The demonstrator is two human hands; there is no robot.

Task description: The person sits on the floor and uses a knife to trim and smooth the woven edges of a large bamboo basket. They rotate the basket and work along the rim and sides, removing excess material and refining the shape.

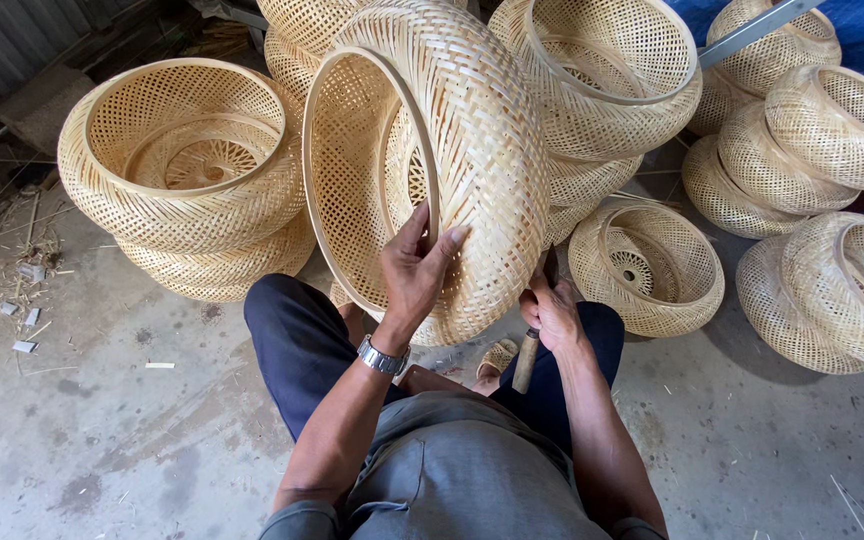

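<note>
Baskets of woven bamboo sit stacked on the concrete floor at left. At centre, a big woven basket stands tilted on its edge over the person's knees; the left hand spreads its fingers against the rim, the right hand grips a wooden-handled tool beneath it. More baskets pile at right
</note>
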